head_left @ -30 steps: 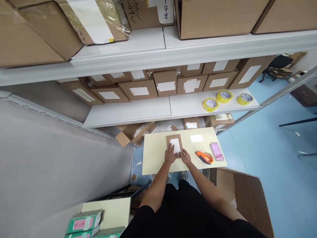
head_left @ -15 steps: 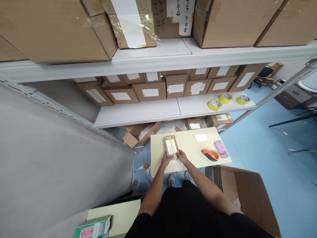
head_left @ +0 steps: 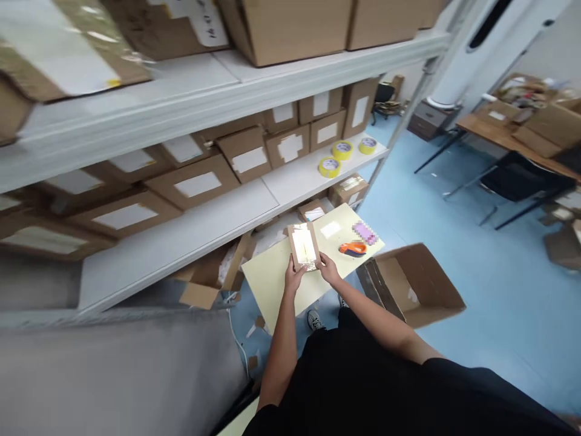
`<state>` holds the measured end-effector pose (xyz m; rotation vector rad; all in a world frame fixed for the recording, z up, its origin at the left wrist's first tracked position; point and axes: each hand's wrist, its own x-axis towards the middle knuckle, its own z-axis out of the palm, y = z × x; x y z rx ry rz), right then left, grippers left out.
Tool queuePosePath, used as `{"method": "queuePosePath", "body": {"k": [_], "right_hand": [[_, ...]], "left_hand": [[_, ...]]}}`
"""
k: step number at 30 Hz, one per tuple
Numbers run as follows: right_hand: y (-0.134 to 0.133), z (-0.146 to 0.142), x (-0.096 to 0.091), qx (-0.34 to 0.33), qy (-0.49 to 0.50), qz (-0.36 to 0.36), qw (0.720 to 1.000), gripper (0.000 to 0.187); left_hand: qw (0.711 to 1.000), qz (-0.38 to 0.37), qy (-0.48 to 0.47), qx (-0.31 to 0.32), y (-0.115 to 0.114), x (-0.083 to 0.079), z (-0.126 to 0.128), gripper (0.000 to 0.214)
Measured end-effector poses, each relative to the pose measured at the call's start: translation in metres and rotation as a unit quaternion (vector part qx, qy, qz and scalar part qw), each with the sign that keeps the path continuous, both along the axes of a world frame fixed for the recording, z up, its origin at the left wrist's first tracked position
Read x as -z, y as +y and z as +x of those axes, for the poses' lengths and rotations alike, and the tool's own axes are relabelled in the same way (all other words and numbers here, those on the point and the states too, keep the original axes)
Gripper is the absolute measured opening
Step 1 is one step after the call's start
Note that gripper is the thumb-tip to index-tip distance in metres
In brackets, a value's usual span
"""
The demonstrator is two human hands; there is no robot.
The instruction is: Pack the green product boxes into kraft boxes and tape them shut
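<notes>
You grip a small cardboard parcel (head_left: 303,247) by its near end over the pale yellow desk (head_left: 267,281), your left hand (head_left: 294,280) closed on one corner and your right hand (head_left: 327,269) on the other. Glare on the parcel's taped top washes out any print. Just beyond your right hand lie an orange tape dispenser (head_left: 351,248), a white label (head_left: 330,229) and a pink item (head_left: 364,233), blurred beyond reading. An open carton (head_left: 408,284) stands on the blue floor (head_left: 476,272), hard against the desk. Yellow tape rolls (head_left: 330,166) sit on the white shelf (head_left: 218,230) beside labelled boxes (head_left: 245,158). Whether the parcel touches the desk cannot be told. The desk partly hides torn cardboard (head_left: 204,284) under the shelf.
</notes>
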<state>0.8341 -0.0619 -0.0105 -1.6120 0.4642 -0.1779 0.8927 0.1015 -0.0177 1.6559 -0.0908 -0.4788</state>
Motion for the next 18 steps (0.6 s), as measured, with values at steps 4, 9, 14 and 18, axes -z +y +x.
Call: {"method": "queuePosePath", "body": {"k": [4, 9, 14, 18], "right_hand": [[-0.049, -0.010, -0.029, 0.090, -0.037, 0.027, 0.995, 0.059], [-0.125, -0.042, -0.050, 0.193, -0.106, 0.060, 0.974, 0.065], [-0.213, -0.092, -0.059, 0.299, -0.089, 0.045, 0.949, 0.066], [-0.274, -0.143, -0.053, 0.380, -0.026, 0.023, 0.925, 0.061]], "left_hand": [[0.998, -0.008, -0.024, 0.064, -0.062, -0.030, 0.015, 0.104], [0.984, -0.043, -0.039, 0.167, -0.159, -0.056, 0.013, 0.107], [0.962, -0.066, -0.018, 0.263, -0.271, -0.063, -0.010, 0.106], [0.943, -0.038, -0.021, 0.330, -0.359, -0.052, -0.038, 0.098]]}}
